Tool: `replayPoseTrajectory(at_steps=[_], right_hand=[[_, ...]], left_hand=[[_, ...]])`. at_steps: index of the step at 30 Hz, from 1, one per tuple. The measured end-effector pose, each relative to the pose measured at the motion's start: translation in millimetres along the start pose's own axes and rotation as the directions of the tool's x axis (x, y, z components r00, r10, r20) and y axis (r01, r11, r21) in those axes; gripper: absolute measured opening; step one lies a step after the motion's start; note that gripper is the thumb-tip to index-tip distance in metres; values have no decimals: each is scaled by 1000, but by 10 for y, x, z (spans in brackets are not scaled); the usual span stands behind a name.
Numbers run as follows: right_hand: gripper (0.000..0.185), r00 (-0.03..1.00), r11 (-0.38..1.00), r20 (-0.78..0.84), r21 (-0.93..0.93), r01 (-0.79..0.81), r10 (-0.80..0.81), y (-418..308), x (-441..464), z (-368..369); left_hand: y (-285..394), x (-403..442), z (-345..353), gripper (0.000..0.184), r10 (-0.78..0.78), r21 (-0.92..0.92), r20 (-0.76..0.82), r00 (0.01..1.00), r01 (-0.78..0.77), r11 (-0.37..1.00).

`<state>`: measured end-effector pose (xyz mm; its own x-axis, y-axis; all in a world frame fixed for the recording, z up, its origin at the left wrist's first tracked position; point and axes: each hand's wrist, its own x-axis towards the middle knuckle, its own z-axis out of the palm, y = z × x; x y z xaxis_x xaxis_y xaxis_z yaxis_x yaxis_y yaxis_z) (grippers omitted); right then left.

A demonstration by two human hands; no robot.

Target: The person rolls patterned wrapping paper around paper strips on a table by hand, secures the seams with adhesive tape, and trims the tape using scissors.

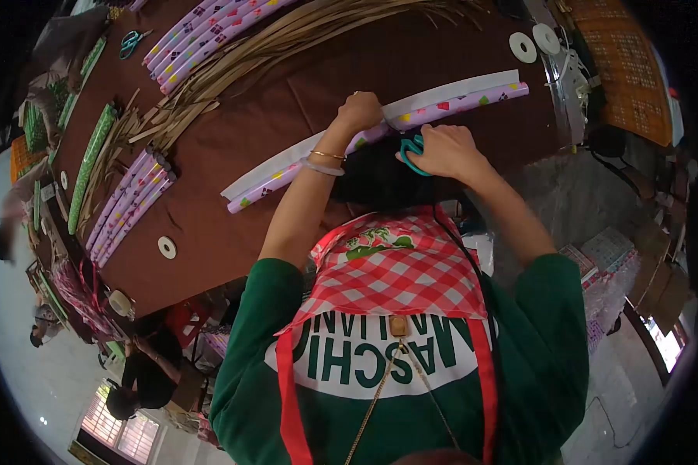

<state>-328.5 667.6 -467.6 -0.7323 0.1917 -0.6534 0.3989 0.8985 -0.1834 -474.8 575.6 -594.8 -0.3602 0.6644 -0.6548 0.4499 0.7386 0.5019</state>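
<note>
A lilac patterned roll of wrapping paper (457,106) with a loose white edge lies lengthwise across the brown-covered table in front of me. My left hand (359,112), with bracelets on its wrist, is closed at the middle of this roll; its fingertips are partly hidden. On the near side of the roll, my right hand (446,151) is wrapped round the teal handles of a pair of scissors (413,157). The scissor blades cannot be made out against the dark thing below.
Long brown strips (264,43) and bundled lilac rolls (209,35) lie farther back, near other scissors (130,45). A smaller bundle (132,205), a green roll (93,167) and a white tape roll (167,247) are leftward. More tape rolls (523,47) sit right. Other people work at left.
</note>
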Motion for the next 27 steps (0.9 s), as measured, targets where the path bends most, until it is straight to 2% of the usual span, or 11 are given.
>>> replayPoseTrajectory(at_steps=[1,3,6,8,9,11,15,22,27], right_hand=[[62,1000,1000,1,-1,-3,3,3,-2,29],[52,987,1000,-161,6,-4,5,12,5,119],[51,991,1000,-134,-10,-21,19,-27,14,86],[51,992,1000,-124,-4,-30,29,-37,11,74],[51,993,999,-114,-2,-33,32,-41,13,76],[51,989,1000,-144,-11,-21,19,-28,26,105],[50,989,1000,-146,0,-7,7,-34,6,49],[48,981,1000,-195,-16,-11,7,-43,1,64],[46,988,1000,-155,-14,-9,7,-18,20,58]], left_hand=[[6,6,-12,30,-4,-8,15,1000,5,1000],[15,11,-26,31,-8,-14,33,999,8,1000],[0,78,-8,32,-10,25,41,999,9,1000],[-38,145,28,32,22,149,79,997,-34,988],[-58,171,52,32,23,153,82,996,-35,988],[-27,143,11,34,-56,45,93,994,52,998],[-91,226,79,35,-30,75,61,998,25,997],[-54,195,29,36,-69,38,82,994,67,997],[-50,188,20,36,-71,41,98,993,67,997]])
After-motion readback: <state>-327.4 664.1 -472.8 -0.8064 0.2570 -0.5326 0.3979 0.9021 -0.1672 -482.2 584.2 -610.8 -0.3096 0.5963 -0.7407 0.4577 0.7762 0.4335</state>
